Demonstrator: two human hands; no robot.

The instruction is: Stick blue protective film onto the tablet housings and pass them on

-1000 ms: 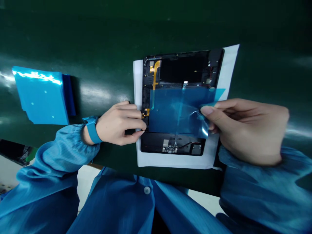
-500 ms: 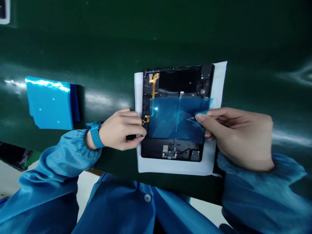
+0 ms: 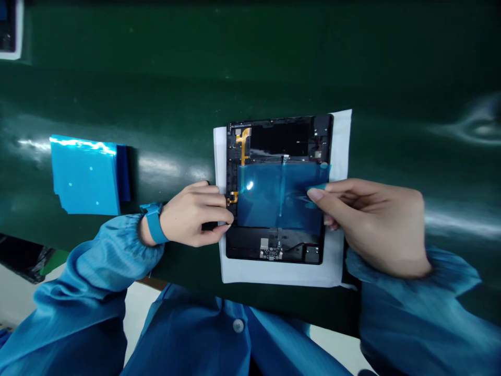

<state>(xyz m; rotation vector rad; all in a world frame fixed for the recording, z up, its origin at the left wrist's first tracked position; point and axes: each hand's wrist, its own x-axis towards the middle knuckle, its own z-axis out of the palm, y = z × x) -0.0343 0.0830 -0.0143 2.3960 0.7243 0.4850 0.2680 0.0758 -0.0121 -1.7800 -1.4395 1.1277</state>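
An open tablet (image 3: 282,137) lies with its inside parts showing, among them an orange flex cable (image 3: 245,143) and a small circuit board (image 3: 271,253). Across its middle is a see-through blue plastic film (image 3: 262,203). My right hand (image 3: 368,224) pinches the film's right side between thumb and forefinger, above the tablet's right edge. My left hand (image 3: 198,213) is closed, its thumb and forefinger gripping the tablet's left edge. Whether the film lies fully flat on the parts I cannot tell.
Beneath the tablet is a white sheet (image 3: 282,274) on the green table (image 3: 250,62). A stack of blue films (image 3: 86,177) sits to the left. A dark device with a white border (image 3: 19,31) is cut off at the top left corner.
My right hand has brought the film's right side slightly inward and lower, and its raised corner looks flatter. My left hand stays at the tablet's left edge. The view has shifted a little.
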